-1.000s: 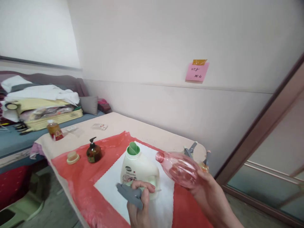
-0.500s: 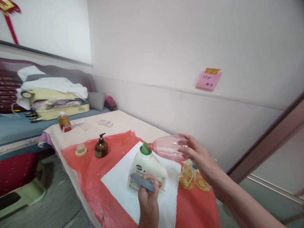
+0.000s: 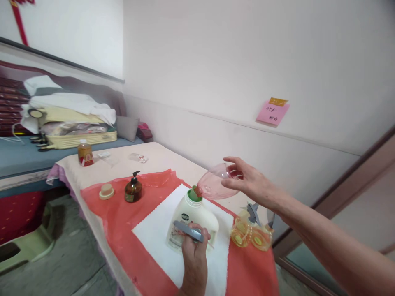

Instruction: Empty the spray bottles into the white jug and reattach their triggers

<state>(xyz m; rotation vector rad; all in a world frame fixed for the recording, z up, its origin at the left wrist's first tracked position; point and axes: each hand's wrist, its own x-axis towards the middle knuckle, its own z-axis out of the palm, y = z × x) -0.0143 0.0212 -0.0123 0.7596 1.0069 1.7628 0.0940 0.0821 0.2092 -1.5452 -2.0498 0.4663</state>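
A clear pink bottle [image 3: 212, 184] lies almost sideways, its neck in the green spout [image 3: 194, 193] of a white detergent jug [image 3: 197, 216]. My right hand [image 3: 243, 176] holds the bottle's base end between thumb and fingers. My left hand [image 3: 195, 246] is closed around a grey elongated tool [image 3: 188, 231] with a thin pale tip, in front of the jug's label; its exact kind is unclear. Whether the left fingers also touch the jug cannot be seen. The jug stands on a white cloth [image 3: 157, 230].
Yellow-tinted spray bottles [image 3: 251, 234] with grey heads stand right of the jug. A brown pump bottle [image 3: 133, 189] and a beige cap [image 3: 106, 191] sit on red plastic sheeting [image 3: 123, 242]. An amber bottle [image 3: 85, 154] stands farther back. A wall [image 3: 200, 139] runs behind the table.
The pink bottle's base has risen slightly and its body looks foreshortened. My right hand has moved up and left with it. The left hand keeps the grey tool by the jug.
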